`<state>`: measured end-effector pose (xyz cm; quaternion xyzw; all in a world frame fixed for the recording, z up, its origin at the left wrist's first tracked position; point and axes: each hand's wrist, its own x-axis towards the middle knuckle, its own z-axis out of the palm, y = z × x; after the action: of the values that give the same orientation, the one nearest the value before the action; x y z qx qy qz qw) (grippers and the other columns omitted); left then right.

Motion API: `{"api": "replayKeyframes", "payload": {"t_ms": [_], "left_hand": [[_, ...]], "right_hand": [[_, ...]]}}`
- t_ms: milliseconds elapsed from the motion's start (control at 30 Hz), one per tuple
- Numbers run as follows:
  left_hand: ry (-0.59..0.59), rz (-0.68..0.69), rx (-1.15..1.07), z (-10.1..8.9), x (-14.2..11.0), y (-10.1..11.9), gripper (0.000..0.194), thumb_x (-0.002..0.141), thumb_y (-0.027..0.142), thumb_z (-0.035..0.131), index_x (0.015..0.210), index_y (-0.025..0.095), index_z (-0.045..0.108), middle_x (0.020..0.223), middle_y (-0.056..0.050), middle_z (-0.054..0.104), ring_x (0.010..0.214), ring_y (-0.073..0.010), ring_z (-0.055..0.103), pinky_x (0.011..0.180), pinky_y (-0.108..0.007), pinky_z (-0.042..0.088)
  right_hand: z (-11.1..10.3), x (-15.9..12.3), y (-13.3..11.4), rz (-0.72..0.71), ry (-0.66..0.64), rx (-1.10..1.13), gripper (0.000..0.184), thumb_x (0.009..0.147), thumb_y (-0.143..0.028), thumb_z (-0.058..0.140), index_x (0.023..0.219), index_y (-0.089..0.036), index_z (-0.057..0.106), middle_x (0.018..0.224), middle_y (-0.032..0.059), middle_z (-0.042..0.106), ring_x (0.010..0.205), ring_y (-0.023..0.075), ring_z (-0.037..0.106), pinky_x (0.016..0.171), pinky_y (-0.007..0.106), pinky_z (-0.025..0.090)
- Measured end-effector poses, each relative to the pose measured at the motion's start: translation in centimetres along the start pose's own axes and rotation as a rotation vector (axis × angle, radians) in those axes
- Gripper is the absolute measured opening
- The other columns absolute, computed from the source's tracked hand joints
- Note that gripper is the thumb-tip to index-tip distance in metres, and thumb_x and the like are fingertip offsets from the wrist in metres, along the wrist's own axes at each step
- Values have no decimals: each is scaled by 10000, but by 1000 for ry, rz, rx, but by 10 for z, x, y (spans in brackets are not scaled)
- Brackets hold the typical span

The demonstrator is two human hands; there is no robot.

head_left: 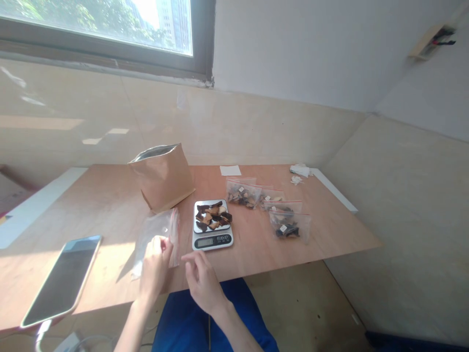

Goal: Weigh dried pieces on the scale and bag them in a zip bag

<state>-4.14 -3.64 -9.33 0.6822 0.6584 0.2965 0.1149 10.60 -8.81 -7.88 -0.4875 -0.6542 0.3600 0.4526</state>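
A clear zip bag (148, 233) with a red seal strip lies on the wooden table. Over its strip side is my left hand (156, 264), thumb and fingers closed in a pinch at the bag. My right hand (205, 283) hovers at the table's front edge, its index finger stretched toward the bag's corner and the other fingers loosely bent; I see nothing in it. Just beyond the hands stands a white kitchen scale (220, 243) with a display. Dried dark-brown and tan slices (213, 216) are heaped on its metal plate.
An open brown paper pouch (163, 178) with a silvery lining stands behind the zip bag. Several filled zip bags (287, 230) lie right of the scale, with small white packets inside. A phone (62, 278) on a cable lies at left. White paper (230, 170) is at the back.
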Motion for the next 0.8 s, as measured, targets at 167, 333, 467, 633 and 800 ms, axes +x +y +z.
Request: {"api": "replayKeyframes", "payload": {"t_ms": [167, 333, 467, 633, 800], "left_hand": [[31, -80, -304, -9, -24, 29, 261, 857, 460, 361, 784, 225, 446, 692, -21, 573, 631, -184, 571, 578, -305, 469], [-46, -49, -429, -13, -28, 39, 222, 836, 403, 378, 901, 212, 471, 832, -87, 638, 784, -232, 638, 682, -360, 512], [-86, -50, -443, -16, -27, 39, 230, 804, 401, 416, 912, 212, 489, 819, -79, 640, 791, -234, 643, 666, -350, 521], [-139, -81, -496, -20, -26, 44, 227, 803, 427, 406, 816, 221, 501, 705, -27, 605, 675, -195, 625, 551, -282, 500], [-29, -125, -448, -26, -26, 46, 206, 764, 394, 425, 654, 226, 472, 571, 18, 529, 539, -147, 528, 481, -233, 418]], "right_hand": [[22, 31, -12, 182, 86, 271, 232, 902, -351, 435, 1024, -178, 529, 900, 58, 643, 725, 145, 627, 667, 263, 516], [18, 39, -21, 134, 91, 252, 244, 903, -366, 452, 882, -191, 621, 858, 42, 671, 779, 154, 631, 713, 254, 502], [6, 34, -21, 63, 46, 240, 287, 920, -360, 436, 943, -192, 668, 927, 60, 663, 877, 160, 625, 760, 248, 492], [-2, 31, -21, -11, -24, 214, 306, 934, -347, 415, 960, -188, 676, 908, 54, 642, 880, 150, 615, 789, 244, 479], [-2, 34, -18, 26, -18, 80, 316, 931, -317, 399, 888, -186, 684, 802, 43, 663, 738, 143, 615, 664, 223, 462]]}}
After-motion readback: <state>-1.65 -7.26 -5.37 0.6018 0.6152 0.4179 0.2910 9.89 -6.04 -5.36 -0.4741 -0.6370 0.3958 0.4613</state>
